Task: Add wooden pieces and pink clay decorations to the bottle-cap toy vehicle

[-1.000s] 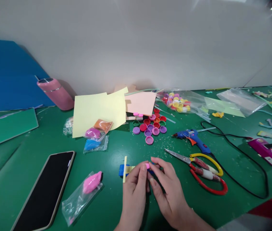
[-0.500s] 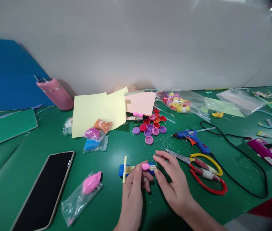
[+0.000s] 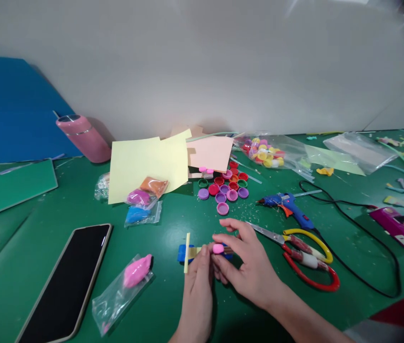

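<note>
My left hand is closed, thumb and forefinger pinching a small piece of pink modelling clay set on the end of short pale sticks. My right hand reaches in from the right, its thumb and forefinger closed around the same pink clay from below and above; the sticks are mostly hidden behind its fingers. Under and behind both hands lies a blue piece with a thin pale-yellow strip standing across its left end. A bag of pink clay rests to the left of my hands.
Scissors and a blue glue gun with its cord lie to the right. Bottle caps cluster behind my hands. A phone, clay bags, yellow paper and a pink bottle are at left.
My right hand has moved left, bringing its thumb and forefinger onto the pink clay. The sticks, visible before, are now mostly covered. My left hand has stayed nearly in place.
</note>
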The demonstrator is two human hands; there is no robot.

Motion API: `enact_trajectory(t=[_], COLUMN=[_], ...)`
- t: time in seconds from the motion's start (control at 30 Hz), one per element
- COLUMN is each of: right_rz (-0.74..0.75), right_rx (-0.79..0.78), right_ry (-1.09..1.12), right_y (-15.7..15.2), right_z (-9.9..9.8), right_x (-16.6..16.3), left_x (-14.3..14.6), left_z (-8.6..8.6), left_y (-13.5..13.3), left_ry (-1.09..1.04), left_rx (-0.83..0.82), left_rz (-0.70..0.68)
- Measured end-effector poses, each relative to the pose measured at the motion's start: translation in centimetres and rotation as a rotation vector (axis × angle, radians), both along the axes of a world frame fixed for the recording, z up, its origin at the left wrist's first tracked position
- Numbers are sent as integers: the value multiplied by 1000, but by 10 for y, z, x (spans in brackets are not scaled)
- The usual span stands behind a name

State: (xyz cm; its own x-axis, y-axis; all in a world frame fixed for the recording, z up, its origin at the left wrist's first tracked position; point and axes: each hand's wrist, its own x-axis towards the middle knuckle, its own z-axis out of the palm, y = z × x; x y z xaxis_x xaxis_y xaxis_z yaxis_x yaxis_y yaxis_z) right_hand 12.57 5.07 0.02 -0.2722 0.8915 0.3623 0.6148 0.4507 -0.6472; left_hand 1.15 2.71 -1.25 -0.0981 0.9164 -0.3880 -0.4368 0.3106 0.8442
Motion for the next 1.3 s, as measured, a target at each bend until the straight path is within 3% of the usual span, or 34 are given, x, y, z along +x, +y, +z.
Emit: enact_trajectory(t=[0.93,1.3], right_rz=[-3,83], right_rx=[33,-101], right_ry=[0,35], right_y=[4,7], right_z=[3,7], right_x=[2,5], left_x=[1,0], left_z=[6,4], left_y=[2,1], left_ry=[77,78], left_rx=[37,45], left_rz=[-2,-12])
